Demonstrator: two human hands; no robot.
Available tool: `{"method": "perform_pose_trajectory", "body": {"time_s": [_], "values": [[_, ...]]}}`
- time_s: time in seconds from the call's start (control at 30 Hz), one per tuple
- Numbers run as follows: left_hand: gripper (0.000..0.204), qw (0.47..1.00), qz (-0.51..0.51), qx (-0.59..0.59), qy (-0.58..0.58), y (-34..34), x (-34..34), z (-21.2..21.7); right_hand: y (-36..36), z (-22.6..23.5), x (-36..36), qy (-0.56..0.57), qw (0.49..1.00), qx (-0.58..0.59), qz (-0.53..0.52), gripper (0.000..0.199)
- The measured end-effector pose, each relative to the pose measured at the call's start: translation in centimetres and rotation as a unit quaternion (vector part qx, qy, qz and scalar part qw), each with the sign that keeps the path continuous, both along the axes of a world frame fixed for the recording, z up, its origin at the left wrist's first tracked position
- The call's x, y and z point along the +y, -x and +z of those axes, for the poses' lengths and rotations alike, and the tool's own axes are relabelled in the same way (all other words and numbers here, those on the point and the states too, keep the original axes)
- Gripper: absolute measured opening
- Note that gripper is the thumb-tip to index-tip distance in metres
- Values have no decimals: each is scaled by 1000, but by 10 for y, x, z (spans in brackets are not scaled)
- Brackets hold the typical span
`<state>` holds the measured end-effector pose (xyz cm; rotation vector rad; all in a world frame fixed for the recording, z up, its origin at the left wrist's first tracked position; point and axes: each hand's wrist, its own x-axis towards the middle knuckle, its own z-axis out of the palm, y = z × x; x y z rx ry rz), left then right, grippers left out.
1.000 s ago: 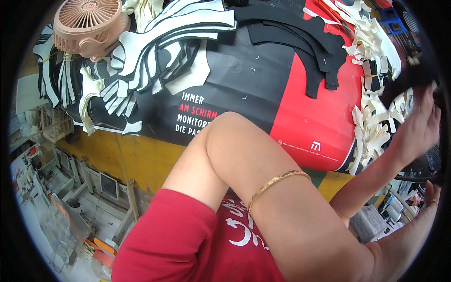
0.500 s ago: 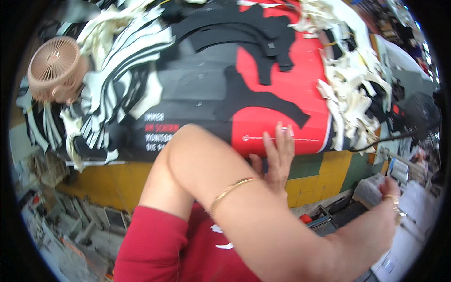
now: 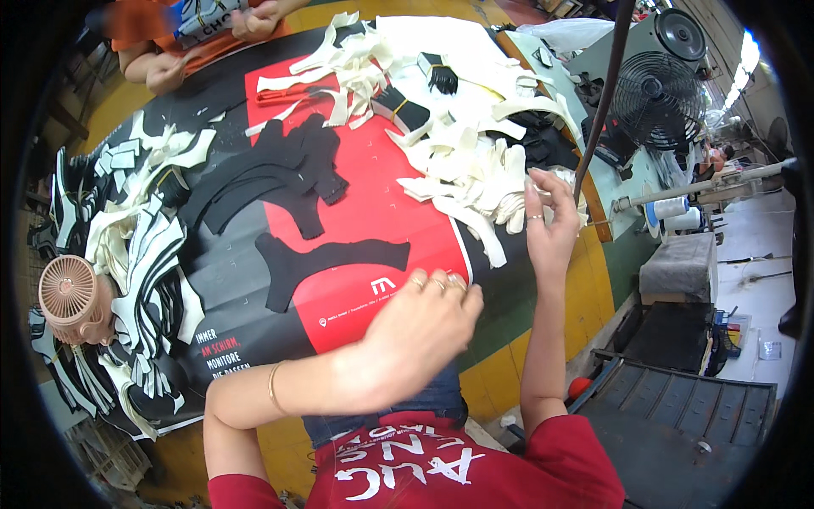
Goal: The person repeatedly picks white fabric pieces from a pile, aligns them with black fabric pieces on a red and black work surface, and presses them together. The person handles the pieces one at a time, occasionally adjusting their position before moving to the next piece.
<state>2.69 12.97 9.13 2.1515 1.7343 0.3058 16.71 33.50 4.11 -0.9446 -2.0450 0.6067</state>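
Beyond my left hand (image 3: pixel 424 329), at the table's front edge, a single black curved cut-out piece (image 3: pixel 339 257) lies flat on the red and black printed sheet (image 3: pixel 373 182). My left fingers, several with rings, bend downward and their tips are hidden, so whatever they hold cannot be seen. My right hand (image 3: pixel 553 227) is raised at the near right side of a heap of cream cut-out pieces (image 3: pixel 475 174), thumb and fingers apart. Whether it touches them is unclear. More black pieces (image 3: pixel 275 174) overlap in a pile farther back.
White-and-black cut strips (image 3: pixel 153 288) cover the left side, by a small pink fan (image 3: pixel 72 297). Across the table stands another person in orange (image 3: pixel 199 59), hands at the edge. A dark cable (image 3: pixel 604 102) hangs on the right, before a large black fan (image 3: pixel 657 102).
My view has swung right, bringing the other person into sight. My left hand, before blurred at the lower right, is at the table edge; my right has moved from the sheet to the cream heap.
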Motion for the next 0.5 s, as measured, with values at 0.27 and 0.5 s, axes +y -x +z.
{"method": "perform_pose_trajectory", "body": {"time_s": [0.27,0.5], "values": [[34,976,104,-160,-99,30,65,-44,19,-14,35,-45,981,-173,75,36],[31,952,142,-201,-182,36,119,-67,12,-23,36,-7,993,-68,97,33]]}}
